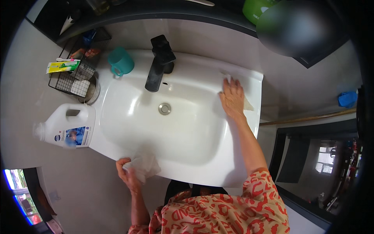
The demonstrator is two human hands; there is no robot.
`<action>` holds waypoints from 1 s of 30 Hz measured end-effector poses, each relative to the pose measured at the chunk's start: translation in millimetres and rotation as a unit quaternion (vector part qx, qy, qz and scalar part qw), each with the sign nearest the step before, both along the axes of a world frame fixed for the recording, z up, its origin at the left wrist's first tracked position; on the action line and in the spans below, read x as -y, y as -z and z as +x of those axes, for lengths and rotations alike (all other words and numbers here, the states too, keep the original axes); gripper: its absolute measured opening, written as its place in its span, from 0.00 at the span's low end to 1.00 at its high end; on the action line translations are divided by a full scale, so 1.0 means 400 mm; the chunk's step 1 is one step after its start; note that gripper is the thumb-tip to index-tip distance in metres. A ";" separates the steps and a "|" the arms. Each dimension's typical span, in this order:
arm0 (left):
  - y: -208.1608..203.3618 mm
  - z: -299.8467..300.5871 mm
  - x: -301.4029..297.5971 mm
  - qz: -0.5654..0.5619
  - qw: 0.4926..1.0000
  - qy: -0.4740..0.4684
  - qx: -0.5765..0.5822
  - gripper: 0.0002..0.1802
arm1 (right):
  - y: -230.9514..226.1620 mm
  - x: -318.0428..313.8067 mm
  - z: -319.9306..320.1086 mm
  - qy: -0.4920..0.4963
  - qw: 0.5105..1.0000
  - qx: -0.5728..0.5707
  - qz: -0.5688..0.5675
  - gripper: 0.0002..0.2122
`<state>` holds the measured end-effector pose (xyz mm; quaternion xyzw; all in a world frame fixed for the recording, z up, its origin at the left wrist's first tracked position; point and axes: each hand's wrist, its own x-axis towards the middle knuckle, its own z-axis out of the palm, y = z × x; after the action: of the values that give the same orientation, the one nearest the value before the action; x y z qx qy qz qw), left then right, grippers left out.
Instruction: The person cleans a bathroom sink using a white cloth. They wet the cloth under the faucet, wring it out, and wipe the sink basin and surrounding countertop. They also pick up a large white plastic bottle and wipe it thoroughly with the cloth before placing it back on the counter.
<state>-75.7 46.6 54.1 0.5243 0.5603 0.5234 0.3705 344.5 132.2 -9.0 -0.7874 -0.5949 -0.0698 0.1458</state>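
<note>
My right hand [233, 97] lies over a pale cloth [248, 105] and presses it on the right rim of the white sink [241, 152]. Corners of the cloth stick out beside the palm and past the fingertips. At the front left edge, my left hand [128, 173] is closed on a thin, whitish, crumpled wipe [145, 165] that hangs over the rim. Behind the basin stands a black faucet [156, 70], and a metal drain [164, 109] sits in the middle of the bowl.
A teal mug [121, 61] stands at the sink's back left corner. Left of it are a black wire basket [74, 82] with a toothpaste tube [62, 66] and a white jug [70, 124]. A dark shelf [187, 23] runs along the back; a black-framed mirror [307, 163] is at right.
</note>
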 end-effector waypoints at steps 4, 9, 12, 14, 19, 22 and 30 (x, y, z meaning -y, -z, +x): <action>0.024 0.073 0.029 -0.048 0.982 -0.049 -0.174 0.24 | 0.014 -0.176 -0.135 -0.064 0.997 0.002 0.031 0.25; 0.066 0.116 0.014 0.067 0.905 -0.025 -0.420 0.26 | 0.010 -0.315 -0.290 -0.149 0.988 -0.027 0.039 0.26; 0.073 0.115 0.012 0.079 0.903 -0.036 -0.421 0.25 | 0.001 -0.308 -0.253 -0.193 0.979 0.020 0.060 0.25; 0.080 0.116 0.014 0.087 0.903 -0.042 -0.418 0.24 | -0.001 -0.301 -0.195 -0.126 0.986 0.075 0.084 0.24; 0.086 0.115 0.014 0.101 0.896 -0.054 -0.428 0.23 | -0.027 -0.225 -0.054 0.005 0.996 0.074 0.045 0.22; 0.077 0.113 0.015 0.108 0.897 -0.053 -0.425 0.23 | -0.006 -0.182 0.014 0.132 0.976 0.098 0.142 0.21; 0.080 0.115 0.017 0.101 0.897 -0.065 -0.424 0.24 | 0.037 -0.106 0.180 0.425 0.871 0.112 0.217 0.10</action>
<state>-29.8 40.0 22.2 0.6938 0.6411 0.3278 0.0078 416.6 174.5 -23.8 -0.8995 -0.1847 -0.3407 0.2017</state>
